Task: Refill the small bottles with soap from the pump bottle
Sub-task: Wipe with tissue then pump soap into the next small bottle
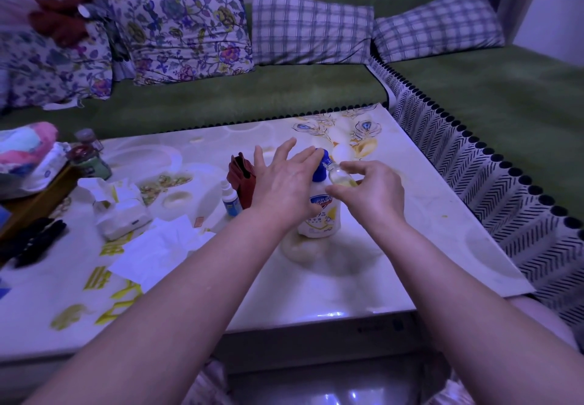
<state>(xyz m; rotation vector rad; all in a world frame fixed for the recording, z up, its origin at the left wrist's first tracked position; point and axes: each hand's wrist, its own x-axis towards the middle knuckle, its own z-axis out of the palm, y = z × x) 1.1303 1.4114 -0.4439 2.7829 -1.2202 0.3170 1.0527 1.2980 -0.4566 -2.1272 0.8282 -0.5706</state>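
Head view: where my left hand (pixel 284 183) spreads flat, fingers straight, the blue head of the pump bottle (pixel 322 215) is mostly hidden. The bottle stands at frame centre on the table (pixel 395 246). The small bottle (pixel 338 176) is tilted with its neck at the pump. It is pinched in my right hand (pixel 374 191), and curled fingers cover its base.

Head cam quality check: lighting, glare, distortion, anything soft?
Head view: dim, with a blue-violet cast; fisheye bends the table edges and sofa trim; small glare spots on the table's front edge and the floor; the small bottle in the right hand is soft, hard to read against the pump bottle.
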